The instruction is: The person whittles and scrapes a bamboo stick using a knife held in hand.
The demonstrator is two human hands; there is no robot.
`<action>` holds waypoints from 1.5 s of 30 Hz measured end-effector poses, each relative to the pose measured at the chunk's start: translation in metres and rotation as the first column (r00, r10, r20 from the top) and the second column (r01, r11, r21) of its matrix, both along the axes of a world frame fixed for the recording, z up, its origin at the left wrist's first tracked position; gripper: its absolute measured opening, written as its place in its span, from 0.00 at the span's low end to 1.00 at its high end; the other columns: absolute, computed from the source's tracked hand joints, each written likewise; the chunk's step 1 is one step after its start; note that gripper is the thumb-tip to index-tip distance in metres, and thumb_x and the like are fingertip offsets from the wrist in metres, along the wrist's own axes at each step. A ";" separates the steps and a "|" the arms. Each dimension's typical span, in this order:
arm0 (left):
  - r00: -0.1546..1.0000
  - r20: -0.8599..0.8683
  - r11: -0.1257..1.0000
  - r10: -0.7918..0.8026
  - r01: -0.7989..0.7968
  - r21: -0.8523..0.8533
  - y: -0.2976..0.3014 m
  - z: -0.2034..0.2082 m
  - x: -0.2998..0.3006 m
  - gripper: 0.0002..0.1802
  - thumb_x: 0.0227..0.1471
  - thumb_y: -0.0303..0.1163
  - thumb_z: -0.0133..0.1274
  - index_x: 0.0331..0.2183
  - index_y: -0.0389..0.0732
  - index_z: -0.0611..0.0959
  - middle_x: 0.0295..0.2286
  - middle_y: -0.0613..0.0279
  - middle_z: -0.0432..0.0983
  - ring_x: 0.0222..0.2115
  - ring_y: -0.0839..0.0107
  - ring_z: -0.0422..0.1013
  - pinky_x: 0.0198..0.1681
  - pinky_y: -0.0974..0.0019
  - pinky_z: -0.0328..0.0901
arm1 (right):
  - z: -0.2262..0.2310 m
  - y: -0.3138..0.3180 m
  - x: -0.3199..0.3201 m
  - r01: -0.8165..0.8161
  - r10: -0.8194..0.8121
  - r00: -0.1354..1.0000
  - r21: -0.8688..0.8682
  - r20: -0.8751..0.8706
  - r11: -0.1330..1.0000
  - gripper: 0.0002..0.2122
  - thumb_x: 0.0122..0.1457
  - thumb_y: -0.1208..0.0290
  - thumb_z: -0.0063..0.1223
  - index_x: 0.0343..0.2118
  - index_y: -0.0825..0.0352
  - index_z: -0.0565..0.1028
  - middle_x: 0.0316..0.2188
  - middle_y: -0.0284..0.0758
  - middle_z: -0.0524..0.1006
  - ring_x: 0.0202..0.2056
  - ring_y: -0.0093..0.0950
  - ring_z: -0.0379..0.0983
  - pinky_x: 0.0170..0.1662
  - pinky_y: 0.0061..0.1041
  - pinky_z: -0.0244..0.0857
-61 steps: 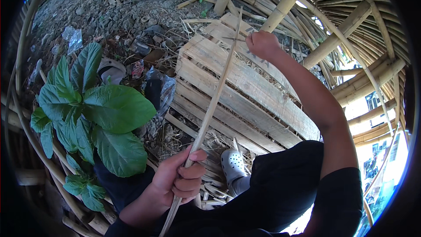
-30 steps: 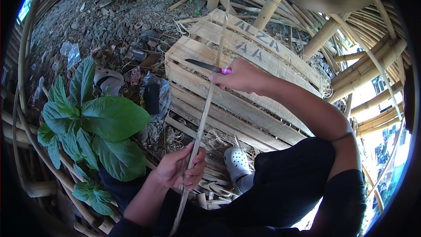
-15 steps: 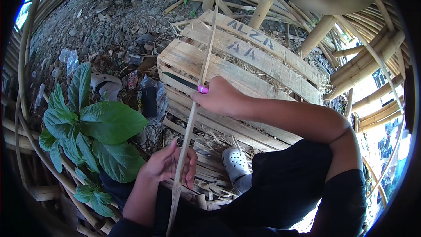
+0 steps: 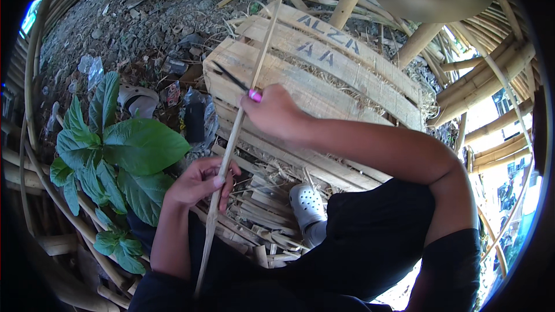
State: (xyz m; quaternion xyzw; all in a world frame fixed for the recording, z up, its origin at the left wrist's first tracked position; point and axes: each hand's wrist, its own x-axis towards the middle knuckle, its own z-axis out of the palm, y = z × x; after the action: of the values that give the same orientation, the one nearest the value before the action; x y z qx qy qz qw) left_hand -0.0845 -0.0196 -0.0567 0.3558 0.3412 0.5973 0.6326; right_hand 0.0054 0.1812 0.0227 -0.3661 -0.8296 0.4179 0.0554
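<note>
A long, thin bamboo strip runs slantwise from the upper middle down to my lap. My left hand grips its lower part, the thumb laid across the front and the fingers behind. Higher up, my right hand is closed on a knife with a dark, narrow blade and a pink band at the handle. The blade points to the upper left and lies against or just beside the strip. My right fingers hide most of the handle.
Beyond my hands stands a slatted wooden crate with straw in its gaps. A leafy green plant grows at the left, near a clog and plastic litter. Another clog is on my foot beside bamboo scraps. Bamboo poles stand right.
My left hand has gone from loose, spread fingers to gripping the strip. My right hand and the knife have moved up and left, and the strip has shifted left.
</note>
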 end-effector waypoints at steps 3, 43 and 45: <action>0.994 -0.084 0.995 0.071 -0.076 -0.064 0.007 -0.003 0.003 0.21 0.55 0.37 0.53 0.45 0.31 0.72 0.20 0.63 0.71 0.17 0.73 0.73 0.22 0.71 0.70 | -0.002 0.007 0.005 0.065 -0.063 0.997 0.059 -0.036 0.996 0.21 0.55 0.58 0.49 0.24 0.80 0.73 0.20 0.52 0.75 0.25 0.47 0.76 0.30 0.39 0.69; 0.522 0.852 0.912 0.031 0.334 -0.237 -0.010 0.045 0.069 0.17 0.64 0.48 0.31 0.31 0.47 0.62 0.15 0.76 0.50 0.10 0.86 0.44 0.08 0.80 0.41 | 0.037 0.101 0.060 -0.310 0.013 0.932 0.779 0.362 0.545 0.20 0.60 0.62 0.35 0.18 0.67 0.74 0.16 0.44 0.74 0.22 0.42 0.73 0.29 0.42 0.69; 0.523 0.851 0.906 0.039 0.341 -0.251 -0.018 0.049 0.072 0.17 0.64 0.49 0.31 0.30 0.47 0.62 0.15 0.76 0.50 0.10 0.86 0.44 0.08 0.80 0.40 | 0.043 0.085 0.062 -0.674 0.188 0.709 0.574 0.680 0.465 0.20 0.59 0.59 0.34 0.22 0.65 0.77 0.23 0.45 0.76 0.28 0.42 0.75 0.36 0.39 0.70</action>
State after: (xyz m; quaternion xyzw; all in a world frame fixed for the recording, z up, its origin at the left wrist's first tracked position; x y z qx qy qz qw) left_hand -0.0121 -0.0371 -0.0081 -0.0792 0.0729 0.5548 0.8250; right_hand 0.0675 0.2665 0.0655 -0.1662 -0.9706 -0.1144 -0.1308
